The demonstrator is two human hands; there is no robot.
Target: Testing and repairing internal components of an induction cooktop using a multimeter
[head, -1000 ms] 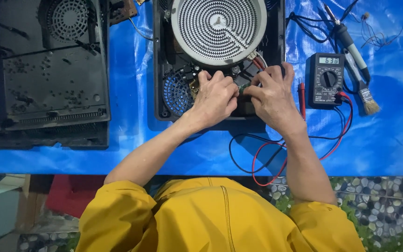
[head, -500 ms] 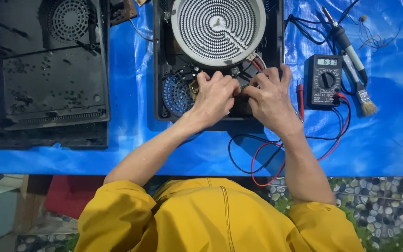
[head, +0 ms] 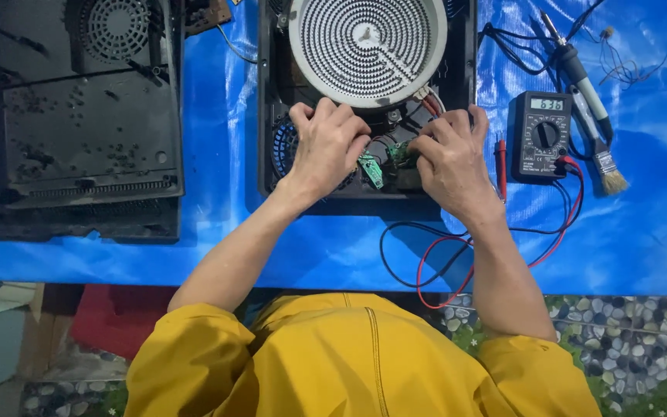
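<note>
I look down and see my left hand (head: 326,147) and my right hand (head: 449,158) both inside the open black plastic cooker box (head: 268,116) on the blue plastic sheet (head: 225,232). My left hand lies flat with its fingers bent and close together, knuckles up, and I cannot tell if they pinch anything under them. My right hand has its fingers curled in tight, with the tips pressed on the small green circuit board (head: 400,152) that sits in the box between my two hands. A second small green board piece (head: 370,170) pokes out just beside my left fingers, on the side toward my right hand. Just past my fingertips sits the big round white heating plate with the dark spiral coil (head: 368,46). Under my left hand there is a round blue fan grille (head: 282,147), partly hidden. Just beside my right fingers, on the outer side, lies a red test probe (head: 501,166), and next to it the black meter with a dial and small screen (head: 542,135). Red and black wires (head: 441,262) loop from the meter back toward my right wrist. Farther out from my right hand lie a soldering iron with a pale handle (head: 577,66) and a small paint brush (head: 604,162). Well away from my left fingers lies the flat black cooker cover with a round vent (head: 79,131). My sleeves are yellow cloth (head: 364,363).
</note>
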